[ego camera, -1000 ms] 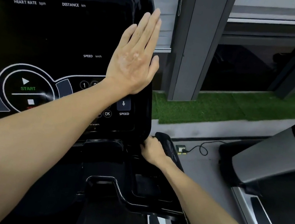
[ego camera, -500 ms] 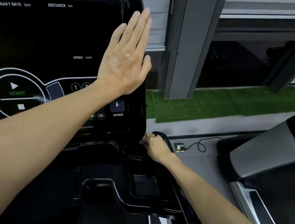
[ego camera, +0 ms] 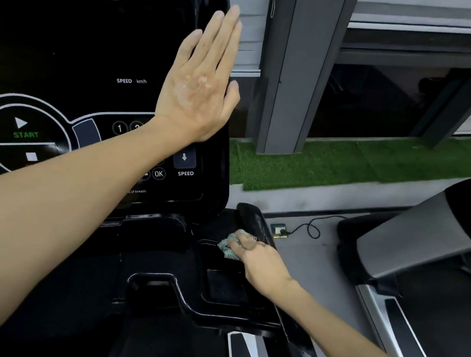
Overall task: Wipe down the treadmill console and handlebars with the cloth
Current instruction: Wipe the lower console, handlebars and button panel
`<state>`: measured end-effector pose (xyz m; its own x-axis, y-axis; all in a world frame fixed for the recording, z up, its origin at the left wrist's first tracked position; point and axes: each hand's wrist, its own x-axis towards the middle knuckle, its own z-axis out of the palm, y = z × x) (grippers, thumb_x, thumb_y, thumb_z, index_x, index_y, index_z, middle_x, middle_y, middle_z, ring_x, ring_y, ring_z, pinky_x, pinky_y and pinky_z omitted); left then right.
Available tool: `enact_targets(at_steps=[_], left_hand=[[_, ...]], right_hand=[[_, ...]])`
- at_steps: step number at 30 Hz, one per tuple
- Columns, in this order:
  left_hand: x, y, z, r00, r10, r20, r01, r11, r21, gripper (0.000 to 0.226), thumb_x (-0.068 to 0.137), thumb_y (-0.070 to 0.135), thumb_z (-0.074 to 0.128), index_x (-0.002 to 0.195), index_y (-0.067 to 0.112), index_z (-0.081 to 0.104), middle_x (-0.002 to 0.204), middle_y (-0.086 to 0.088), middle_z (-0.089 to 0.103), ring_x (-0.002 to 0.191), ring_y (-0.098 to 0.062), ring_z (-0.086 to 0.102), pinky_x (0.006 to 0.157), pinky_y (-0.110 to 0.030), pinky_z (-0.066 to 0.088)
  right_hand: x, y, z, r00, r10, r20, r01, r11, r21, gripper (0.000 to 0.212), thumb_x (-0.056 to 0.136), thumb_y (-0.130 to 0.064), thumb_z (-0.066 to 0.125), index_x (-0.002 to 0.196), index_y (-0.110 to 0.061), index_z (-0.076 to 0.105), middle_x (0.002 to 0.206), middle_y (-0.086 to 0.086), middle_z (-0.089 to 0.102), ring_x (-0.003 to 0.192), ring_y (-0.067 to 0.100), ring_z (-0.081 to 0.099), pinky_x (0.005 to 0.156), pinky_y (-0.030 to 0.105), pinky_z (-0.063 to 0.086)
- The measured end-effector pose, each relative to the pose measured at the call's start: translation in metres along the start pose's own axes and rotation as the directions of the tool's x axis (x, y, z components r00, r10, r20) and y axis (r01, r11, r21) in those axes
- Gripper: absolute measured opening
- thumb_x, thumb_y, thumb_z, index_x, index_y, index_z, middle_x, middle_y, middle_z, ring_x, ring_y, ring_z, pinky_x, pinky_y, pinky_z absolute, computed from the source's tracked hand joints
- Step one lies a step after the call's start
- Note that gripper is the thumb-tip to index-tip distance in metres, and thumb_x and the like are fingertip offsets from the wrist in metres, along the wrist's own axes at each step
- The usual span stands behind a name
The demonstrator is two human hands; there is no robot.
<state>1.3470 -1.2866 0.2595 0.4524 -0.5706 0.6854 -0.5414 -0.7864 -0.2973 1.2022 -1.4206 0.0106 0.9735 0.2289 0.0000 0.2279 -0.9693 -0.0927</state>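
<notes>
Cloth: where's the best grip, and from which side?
Take the cloth by its bunched top, from above and the near right, as the right hand does. It lies crumpled low beside the handlebar, with the console rising just behind and to the left, so only that side is open.

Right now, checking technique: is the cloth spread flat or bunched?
Bunched: the cloth is a crumpled wad gripped by the right hand.
</notes>
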Motion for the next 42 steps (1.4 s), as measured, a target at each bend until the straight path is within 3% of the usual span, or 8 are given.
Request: enact_targets(at_steps=[4, 8, 13, 20, 25, 30, 35, 42], left_hand=[[0.0, 0.0, 0.001, 1.0, -0.001, 0.001, 0.001, 1.0, -0.002, 0.067, 0.097, 0.03, 0.028, 0.154, 0.0, 0.007, 0.164, -0.015, 0.004, 0.152, -0.027, 0.005, 0.122, -0.041, 0.011], [0.0, -0.001, 0.001, 1.0, 0.001, 0.0, -0.001, 1.0, 0.005, 0.067, 0.097, 0.03, 0.028, 0.154, 0.0, 0.007, 0.164, -0.015, 0.005, 0.152, -0.027, 0.005, 0.122, -0.042, 0.012], [0.001, -0.001, 0.002, 1.0, 0.004, -0.013, -0.004, 1.0, 0.005, 0.068, 0.097, 0.03, 0.029, 0.154, 0.0, 0.008, 0.164, -0.015, 0.006, 0.151, -0.027, 0.006, 0.122, -0.042, 0.012], [0.0, -0.001, 0.003, 1.0, 0.005, -0.01, -0.005, 1.0, 0.001, 0.067, 0.097, 0.029, 0.028, 0.154, 0.001, 0.007, 0.164, -0.014, 0.005, 0.152, -0.027, 0.004, 0.123, -0.041, 0.008], [0.001, -0.001, 0.001, 1.0, -0.002, -0.009, 0.002, 1.0, -0.006, 0.067, 0.098, 0.028, 0.028, 0.154, 0.001, 0.007, 0.164, -0.014, 0.004, 0.152, -0.027, 0.004, 0.123, -0.04, 0.007], [-0.001, 0.0, 0.0, 1.0, -0.007, -0.003, 0.007, 1.0, -0.005, 0.066, 0.098, 0.029, 0.027, 0.154, 0.001, 0.006, 0.164, -0.014, 0.003, 0.152, -0.027, 0.003, 0.123, -0.04, 0.006], [0.001, 0.001, 0.001, 1.0, -0.008, -0.008, 0.008, 1.0, 0.005, 0.066, 0.098, 0.028, 0.027, 0.154, 0.0, 0.006, 0.164, -0.015, 0.004, 0.152, -0.027, 0.003, 0.123, -0.041, 0.008], [0.0, 0.0, 0.002, 1.0, -0.001, -0.006, 0.001, 1.0, 0.001, 0.067, 0.097, 0.029, 0.026, 0.154, 0.0, 0.007, 0.164, -0.015, 0.005, 0.152, -0.028, 0.005, 0.123, -0.042, 0.009]], right_hand=[[0.031, 0.002, -0.01, 0.994, 0.047, -0.101, -0.066, 0.978, -0.199, 0.051, 0.052, -0.007, 0.077, 0.102, -0.006, 0.067, 0.091, 0.009, 0.065, 0.077, 0.026, 0.065, 0.067, 0.031, 0.051], [0.069, 0.011, -0.028, 0.971, 0.199, -0.133, -0.215, 0.969, -0.125, 0.041, 0.083, -0.001, 0.053, 0.124, -0.002, 0.051, 0.116, 0.015, 0.058, 0.107, 0.033, 0.057, 0.089, 0.038, 0.042], [0.088, 0.031, -0.036, 0.935, 0.353, -0.037, -0.355, 0.931, -0.088, 0.034, 0.087, -0.001, 0.049, 0.121, -0.005, 0.054, 0.117, 0.014, 0.061, 0.109, 0.032, 0.059, 0.09, 0.037, 0.044], [0.093, 0.052, -0.009, 0.928, 0.339, 0.154, -0.366, 0.903, 0.222, 0.038, 0.093, -0.019, 0.046, 0.129, -0.01, 0.054, 0.14, 0.021, 0.044, 0.124, 0.039, 0.047, 0.103, 0.041, 0.04], [0.072, 0.056, -0.022, 0.939, 0.319, 0.128, -0.336, 0.93, 0.147, 0.038, 0.092, -0.02, 0.05, 0.129, -0.019, 0.057, 0.126, 0.015, 0.061, 0.11, 0.038, 0.059, 0.096, 0.04, 0.047], [-0.005, 0.039, -0.028, 0.966, 0.254, 0.058, -0.255, 0.967, 0.025, 0.035, 0.092, -0.016, 0.043, 0.126, -0.013, 0.05, 0.128, 0.014, 0.052, 0.098, 0.037, 0.06, 0.078, 0.042, 0.047], [-0.05, 0.024, -0.025, 0.961, 0.248, 0.125, -0.254, 0.967, 0.034, 0.05, 0.097, -0.013, 0.037, 0.146, -0.014, 0.028, 0.15, 0.01, 0.026, 0.124, 0.03, 0.045, 0.09, 0.04, 0.043], [0.048, 0.053, -0.019, 0.95, 0.296, 0.103, -0.31, 0.937, 0.163, 0.039, 0.092, -0.007, 0.044, 0.131, -0.009, 0.051, 0.132, 0.02, 0.047, 0.11, 0.04, 0.056, 0.089, 0.042, 0.046]])
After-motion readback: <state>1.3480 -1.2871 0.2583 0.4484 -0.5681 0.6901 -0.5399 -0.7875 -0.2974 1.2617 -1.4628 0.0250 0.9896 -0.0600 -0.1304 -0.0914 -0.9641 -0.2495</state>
